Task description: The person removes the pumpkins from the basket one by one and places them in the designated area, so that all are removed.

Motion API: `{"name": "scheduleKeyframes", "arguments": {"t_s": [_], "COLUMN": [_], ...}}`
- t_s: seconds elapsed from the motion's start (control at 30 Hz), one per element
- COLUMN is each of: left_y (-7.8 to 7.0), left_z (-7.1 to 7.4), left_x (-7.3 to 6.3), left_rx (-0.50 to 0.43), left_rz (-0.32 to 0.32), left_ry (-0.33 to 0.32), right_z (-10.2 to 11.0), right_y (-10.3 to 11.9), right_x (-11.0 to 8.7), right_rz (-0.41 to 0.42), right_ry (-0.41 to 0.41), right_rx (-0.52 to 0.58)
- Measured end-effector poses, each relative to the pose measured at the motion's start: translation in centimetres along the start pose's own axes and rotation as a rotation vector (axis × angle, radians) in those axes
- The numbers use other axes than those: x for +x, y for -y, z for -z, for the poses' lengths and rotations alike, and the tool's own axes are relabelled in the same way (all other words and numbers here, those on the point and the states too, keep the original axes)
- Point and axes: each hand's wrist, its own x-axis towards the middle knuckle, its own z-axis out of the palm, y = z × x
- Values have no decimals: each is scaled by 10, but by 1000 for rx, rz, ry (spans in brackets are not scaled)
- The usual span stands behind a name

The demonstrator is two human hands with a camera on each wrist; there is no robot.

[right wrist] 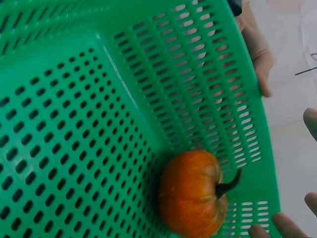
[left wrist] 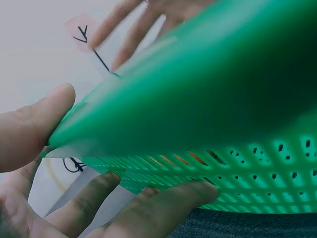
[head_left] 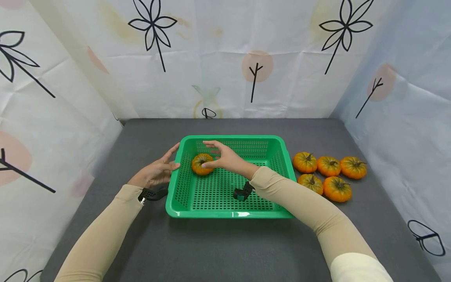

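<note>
A green plastic basket [head_left: 225, 214] with slotted walls stands on the grey table. My left hand [head_left: 155, 170] holds its left side, the thumb [left wrist: 54, 109] at the rim and the fingers [left wrist: 168, 208] against the outer wall below. Inside, one small orange pumpkin [head_left: 198, 164] lies in the far left corner, its dark stem towards the wall in the right wrist view. My right hand [head_left: 230, 159] reaches over the basket just above this pumpkin, fingers spread and apart from it; in the right wrist view only fingertips [right wrist: 285, 225] show at the right edge.
Several orange pumpkins [head_left: 329, 166] sit in two rows on the table right of the basket, near my right forearm. Dark wrist cameras [head_left: 243, 192] are strapped to both wrists. A patterned white cloth [head_left: 225, 78] walls in the back and both sides of the table.
</note>
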Motion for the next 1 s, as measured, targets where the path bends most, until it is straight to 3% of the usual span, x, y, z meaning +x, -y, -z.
{"name": "scheduleKeyframes", "arguments": {"t_s": [0.2, 0.57, 1.0], "left_y": [1, 6, 2], "left_z": [3, 10, 2], "left_x": [0, 6, 3], "left_rx": [33, 61, 23], "left_rz": [-12, -14, -12], "left_ry": [4, 0, -4], "right_z": [-4, -7, -24], "right_y": [-8, -29, -47], "right_x": [13, 25, 26], "right_rz": [-63, -95, -126], "right_ry": [-5, -6, -33], "right_rx": [-91, -156, -248]}}
